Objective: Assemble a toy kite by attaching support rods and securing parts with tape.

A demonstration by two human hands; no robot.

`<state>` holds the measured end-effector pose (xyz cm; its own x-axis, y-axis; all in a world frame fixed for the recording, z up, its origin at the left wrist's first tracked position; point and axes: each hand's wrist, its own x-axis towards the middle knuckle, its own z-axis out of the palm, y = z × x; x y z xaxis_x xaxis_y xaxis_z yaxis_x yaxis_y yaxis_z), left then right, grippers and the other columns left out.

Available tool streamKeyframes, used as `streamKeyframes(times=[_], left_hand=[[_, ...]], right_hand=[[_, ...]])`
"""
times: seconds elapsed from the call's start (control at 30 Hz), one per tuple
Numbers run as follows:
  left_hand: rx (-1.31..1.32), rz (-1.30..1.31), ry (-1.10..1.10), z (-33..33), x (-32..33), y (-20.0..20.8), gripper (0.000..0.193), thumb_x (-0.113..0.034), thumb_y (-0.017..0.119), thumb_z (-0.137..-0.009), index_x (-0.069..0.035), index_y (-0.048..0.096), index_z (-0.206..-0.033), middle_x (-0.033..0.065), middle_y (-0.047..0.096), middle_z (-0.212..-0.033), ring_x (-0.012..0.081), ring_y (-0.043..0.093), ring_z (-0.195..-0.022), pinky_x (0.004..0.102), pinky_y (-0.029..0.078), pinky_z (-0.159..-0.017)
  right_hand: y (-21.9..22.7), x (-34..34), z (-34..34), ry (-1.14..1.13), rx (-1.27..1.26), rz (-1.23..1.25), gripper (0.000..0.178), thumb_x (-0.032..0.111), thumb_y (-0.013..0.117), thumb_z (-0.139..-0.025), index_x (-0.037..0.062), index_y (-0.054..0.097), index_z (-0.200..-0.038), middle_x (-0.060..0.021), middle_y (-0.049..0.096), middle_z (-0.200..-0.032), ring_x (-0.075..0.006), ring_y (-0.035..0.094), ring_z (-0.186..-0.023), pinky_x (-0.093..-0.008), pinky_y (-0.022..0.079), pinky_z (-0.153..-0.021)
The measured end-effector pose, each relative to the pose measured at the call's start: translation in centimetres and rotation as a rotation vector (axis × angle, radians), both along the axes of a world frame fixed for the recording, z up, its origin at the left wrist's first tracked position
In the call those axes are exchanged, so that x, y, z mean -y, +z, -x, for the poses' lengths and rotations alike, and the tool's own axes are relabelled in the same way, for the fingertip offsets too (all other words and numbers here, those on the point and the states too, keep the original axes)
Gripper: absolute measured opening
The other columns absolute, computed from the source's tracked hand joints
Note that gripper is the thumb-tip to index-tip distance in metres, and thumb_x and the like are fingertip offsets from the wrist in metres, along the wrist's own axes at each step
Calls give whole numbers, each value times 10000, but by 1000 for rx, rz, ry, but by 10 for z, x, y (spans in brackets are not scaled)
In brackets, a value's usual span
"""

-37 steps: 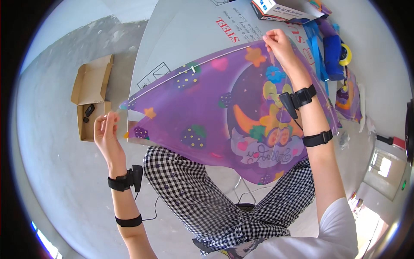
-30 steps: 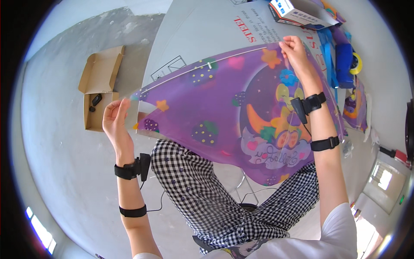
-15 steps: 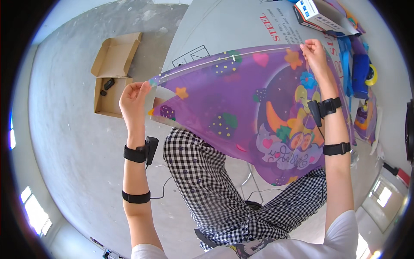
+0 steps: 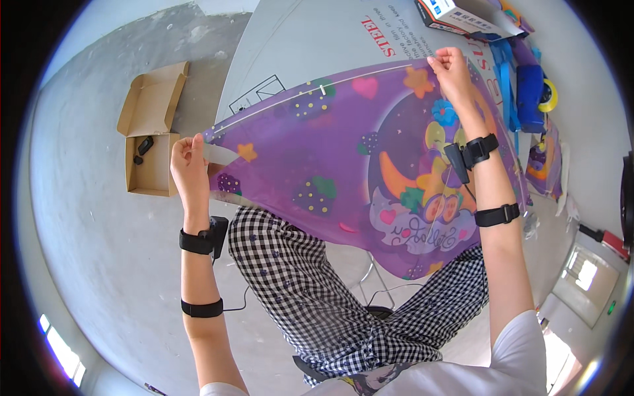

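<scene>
A purple kite, thin and slightly see-through, printed with stars, hearts and a cartoon on a moon, is stretched out between my hands over the table edge and my lap. Along its upper edge runs a thin white rod with a small white clip. My left hand is closed in a pinch at the kite's left tip. Farther along the same edge, my right hand pinches the kite near the rod's right end. The kite's right part lies partly behind my right forearm.
The grey table lies beyond the kite. At its right are a white box, a blue tape dispenser with yellow tape, and another purple printed piece. An opened cardboard box holding small black items sits at left.
The whole view has shifted, so table, boxes and kite appear farther left. Both hands keep their pinch on the kite's upper edge, and the kite stays stretched between them.
</scene>
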<state>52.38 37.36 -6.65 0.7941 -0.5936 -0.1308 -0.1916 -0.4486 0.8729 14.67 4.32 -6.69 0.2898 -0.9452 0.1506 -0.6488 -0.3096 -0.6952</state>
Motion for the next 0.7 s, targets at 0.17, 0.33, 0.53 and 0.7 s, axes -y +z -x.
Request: streamKeyframes(times=[0.17,0.33,0.53,0.7], left_hand=[[-202,89,32,-2,-5,3,260,-275,654,-924,-27,601,-868,-43,480,-670,20,396,-580,191,311,-529],[-86,112,-1,-4,-3,-6,237,-247,665,-917,-18,627,-867,-45,506,-705,20,424,-646,180,318,-572],[-77,125,20,-9,-9,-9,216,-224,668,-914,-16,630,-872,-46,531,-741,26,432,-675,184,324,-592],[-136,117,54,-3,-4,-7,224,-243,669,-913,-25,626,-880,-53,525,-752,25,424,-682,178,318,-606]], right_hand=[[0,1,1,-11,20,-40,288,176,700,-856,25,530,-1033,-66,622,-865,-153,598,-762,-285,508,-695],[3,6,8,-29,-3,-7,309,190,713,-843,25,532,-1032,-76,630,-866,-170,615,-766,-300,511,-694],[-3,-3,-4,-31,-59,77,327,216,716,-819,35,535,-1023,-100,659,-880,-230,646,-801,-352,508,-739],[9,-7,-5,-74,-45,-12,334,213,709,-831,27,523,-1037,-96,650,-877,-216,635,-818,-343,507,-744]])
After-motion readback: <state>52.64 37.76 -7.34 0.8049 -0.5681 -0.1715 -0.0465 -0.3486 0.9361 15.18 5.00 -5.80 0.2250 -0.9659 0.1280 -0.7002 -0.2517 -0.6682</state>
